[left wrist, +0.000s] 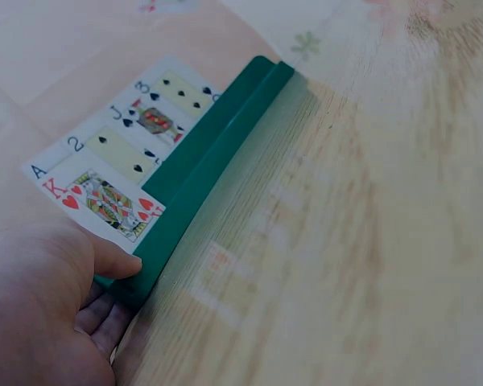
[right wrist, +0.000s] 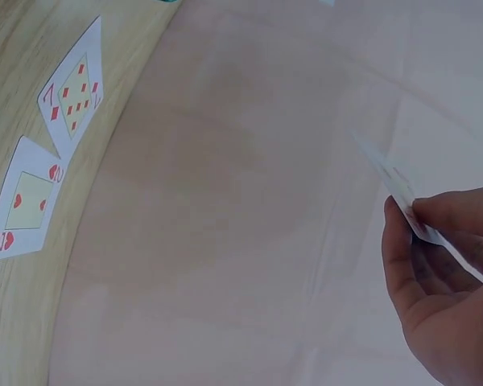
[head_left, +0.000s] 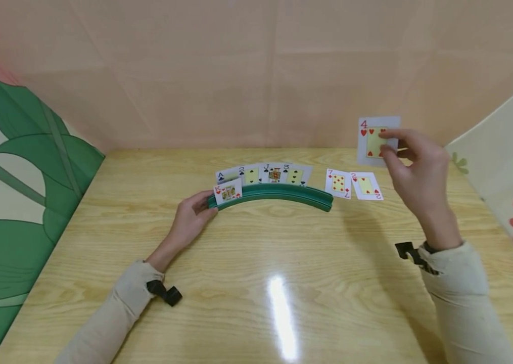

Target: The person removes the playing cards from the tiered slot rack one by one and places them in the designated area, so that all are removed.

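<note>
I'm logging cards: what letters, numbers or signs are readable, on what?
"K", heart: king, front of green rack
"A", spade: ace
"2", spade: black two
"J", spade: jack
"3", spade: black three
"7", diamond: red seven
"2", heart: red two
"4", heart: red four, right hand
Lower marks in rack: partly hidden or too small.

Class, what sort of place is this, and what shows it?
Probably an indoor card-playing spot: a wood-grain table, a curved green card holder with playing cards standing in it, and a pinkish backdrop behind.
</note>
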`<move>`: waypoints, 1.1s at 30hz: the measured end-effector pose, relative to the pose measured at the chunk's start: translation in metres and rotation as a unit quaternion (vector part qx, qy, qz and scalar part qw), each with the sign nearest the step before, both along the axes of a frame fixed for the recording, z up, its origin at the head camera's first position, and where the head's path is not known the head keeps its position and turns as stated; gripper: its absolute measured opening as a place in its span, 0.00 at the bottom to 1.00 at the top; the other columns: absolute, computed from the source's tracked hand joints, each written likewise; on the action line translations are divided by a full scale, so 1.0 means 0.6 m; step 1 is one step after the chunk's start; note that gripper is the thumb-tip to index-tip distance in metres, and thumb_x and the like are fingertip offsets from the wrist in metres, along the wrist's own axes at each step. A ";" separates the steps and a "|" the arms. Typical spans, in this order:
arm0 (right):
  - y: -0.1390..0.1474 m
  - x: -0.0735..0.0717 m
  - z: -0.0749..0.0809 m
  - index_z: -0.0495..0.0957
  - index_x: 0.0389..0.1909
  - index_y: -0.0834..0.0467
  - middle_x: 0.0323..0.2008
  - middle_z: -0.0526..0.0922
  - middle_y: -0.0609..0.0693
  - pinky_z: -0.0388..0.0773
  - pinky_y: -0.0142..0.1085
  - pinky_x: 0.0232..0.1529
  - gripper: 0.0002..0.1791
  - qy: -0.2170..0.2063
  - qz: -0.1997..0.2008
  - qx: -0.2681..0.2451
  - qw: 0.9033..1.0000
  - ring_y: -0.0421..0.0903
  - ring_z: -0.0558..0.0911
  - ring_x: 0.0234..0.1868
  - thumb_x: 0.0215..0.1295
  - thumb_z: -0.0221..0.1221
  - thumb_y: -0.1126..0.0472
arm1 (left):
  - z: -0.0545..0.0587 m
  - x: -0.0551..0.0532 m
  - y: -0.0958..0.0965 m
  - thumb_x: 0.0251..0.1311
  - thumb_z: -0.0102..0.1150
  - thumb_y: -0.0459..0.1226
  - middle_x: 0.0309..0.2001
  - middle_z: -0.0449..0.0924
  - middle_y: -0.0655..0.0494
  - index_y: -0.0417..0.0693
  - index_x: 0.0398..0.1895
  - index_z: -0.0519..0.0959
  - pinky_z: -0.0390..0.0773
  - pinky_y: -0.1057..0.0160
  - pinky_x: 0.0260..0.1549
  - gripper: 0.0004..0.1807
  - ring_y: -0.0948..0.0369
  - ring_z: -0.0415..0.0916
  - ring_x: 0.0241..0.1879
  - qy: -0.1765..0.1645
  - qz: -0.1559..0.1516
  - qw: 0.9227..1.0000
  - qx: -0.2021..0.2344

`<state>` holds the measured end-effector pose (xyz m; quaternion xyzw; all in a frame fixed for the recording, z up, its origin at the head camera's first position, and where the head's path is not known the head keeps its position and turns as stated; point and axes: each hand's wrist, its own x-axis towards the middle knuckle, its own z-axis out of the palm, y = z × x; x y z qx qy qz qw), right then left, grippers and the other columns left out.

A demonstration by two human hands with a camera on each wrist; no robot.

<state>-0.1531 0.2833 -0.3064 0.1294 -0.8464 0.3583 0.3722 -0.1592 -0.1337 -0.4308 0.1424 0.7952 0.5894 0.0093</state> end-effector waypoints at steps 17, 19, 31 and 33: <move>0.056 -0.025 -0.032 0.84 0.45 0.68 0.44 0.85 0.64 0.70 0.13 0.35 0.10 -0.088 -0.051 -0.001 0.995 0.23 0.75 0.34 0.65 0.60 0.69 | -0.020 -0.010 -0.005 0.65 0.59 0.24 0.61 0.75 0.35 0.32 0.63 0.73 0.73 0.50 0.62 0.23 0.45 0.74 0.62 0.002 -0.002 1.000 -0.001; 0.062 -0.028 -0.036 0.84 0.45 0.68 0.43 0.85 0.64 0.70 0.13 0.35 0.11 -0.097 -0.056 0.000 0.994 0.23 0.74 0.34 0.65 0.59 0.68 | -0.005 -0.003 -0.002 0.64 0.58 0.23 0.61 0.74 0.34 0.30 0.63 0.72 0.73 0.49 0.62 0.23 0.44 0.73 0.62 -0.005 0.000 1.000 -0.004; 0.108 -0.048 -0.066 0.83 0.47 0.67 0.44 0.83 0.67 0.69 0.11 0.32 0.12 -0.149 -0.067 0.011 0.986 0.22 0.73 0.34 0.67 0.58 0.67 | 0.002 0.002 -0.001 0.63 0.58 0.21 0.60 0.75 0.32 0.28 0.62 0.73 0.73 0.48 0.62 0.22 0.42 0.74 0.61 0.004 -0.003 1.000 0.000; 0.115 -0.051 -0.072 0.83 0.47 0.67 0.41 0.83 0.67 0.68 0.11 0.31 0.11 -0.150 -0.069 0.017 0.986 0.22 0.72 0.33 0.67 0.59 0.67 | -0.004 -0.002 -0.001 0.63 0.58 0.21 0.60 0.75 0.32 0.28 0.62 0.73 0.73 0.49 0.62 0.23 0.42 0.74 0.61 0.003 -0.002 1.000 0.000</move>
